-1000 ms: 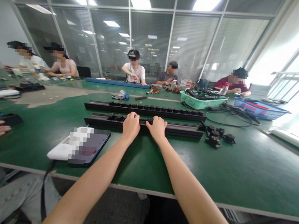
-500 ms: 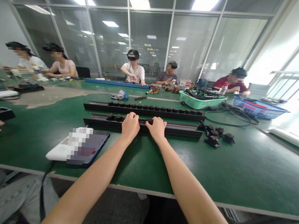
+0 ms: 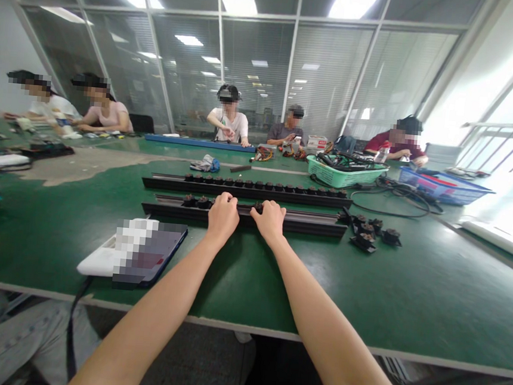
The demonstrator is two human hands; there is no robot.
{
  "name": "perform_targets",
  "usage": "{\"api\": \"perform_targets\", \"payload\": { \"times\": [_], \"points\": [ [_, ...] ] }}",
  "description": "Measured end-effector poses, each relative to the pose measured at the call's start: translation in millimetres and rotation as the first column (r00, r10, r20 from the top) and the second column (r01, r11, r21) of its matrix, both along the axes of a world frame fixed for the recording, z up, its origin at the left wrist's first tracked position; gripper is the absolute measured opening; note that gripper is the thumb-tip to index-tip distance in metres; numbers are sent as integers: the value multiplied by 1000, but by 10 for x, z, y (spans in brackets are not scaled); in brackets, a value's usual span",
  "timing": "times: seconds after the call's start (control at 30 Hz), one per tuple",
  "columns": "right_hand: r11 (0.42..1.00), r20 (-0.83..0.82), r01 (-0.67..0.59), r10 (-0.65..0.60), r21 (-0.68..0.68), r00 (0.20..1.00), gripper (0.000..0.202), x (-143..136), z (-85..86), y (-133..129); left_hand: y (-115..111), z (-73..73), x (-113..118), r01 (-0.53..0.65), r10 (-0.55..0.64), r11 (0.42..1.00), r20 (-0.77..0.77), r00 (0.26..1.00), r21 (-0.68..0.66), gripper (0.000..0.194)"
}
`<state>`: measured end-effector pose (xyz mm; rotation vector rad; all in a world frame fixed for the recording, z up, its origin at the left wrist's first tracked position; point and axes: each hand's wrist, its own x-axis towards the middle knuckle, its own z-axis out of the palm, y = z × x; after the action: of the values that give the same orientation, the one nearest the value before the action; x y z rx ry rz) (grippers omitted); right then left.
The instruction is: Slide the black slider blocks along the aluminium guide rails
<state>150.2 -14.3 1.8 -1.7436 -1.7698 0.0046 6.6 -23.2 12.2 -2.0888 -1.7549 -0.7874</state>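
Note:
My left hand [image 3: 224, 216] is closed over the near black rail [image 3: 310, 226], around its middle. What lies under its fingertips is mostly hidden. To the right, my right hand [image 3: 272, 222] pinches a small black socket-like part [image 3: 257, 207] at the rail's channel. Left of my hands, two similar small black parts [image 3: 203, 202] sit in the same rail. Behind it, parallel, a far black rail [image 3: 247, 193] carries a long row of such parts. Several loose black parts [image 3: 363, 240] lie on the table off the rail's right end.
On the green table [image 3: 247, 293], a white device and dark phone-like slab [image 3: 171, 251] lie left of my forearm. Farther back are a crumpled cloth [image 3: 205, 163], a green basket [image 3: 343, 175] of cables and a blue basket [image 3: 447, 191]. Several co-workers sit around the table.
My hands stay almost where they were. Another person's hand at the left edge has left the view, and the black box-like thing there has moved. The co-worker opposite has shifted a hand.

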Motion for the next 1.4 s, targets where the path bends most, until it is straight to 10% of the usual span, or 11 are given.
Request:
{"api": "perform_targets", "payload": {
  "times": [1.4],
  "points": [
    [991, 21, 16, -13, -135, 1000, 25, 85, 130, -10, -45, 43, 37, -27, 26, 999, -58, 998, -21, 30]
  ]
}}
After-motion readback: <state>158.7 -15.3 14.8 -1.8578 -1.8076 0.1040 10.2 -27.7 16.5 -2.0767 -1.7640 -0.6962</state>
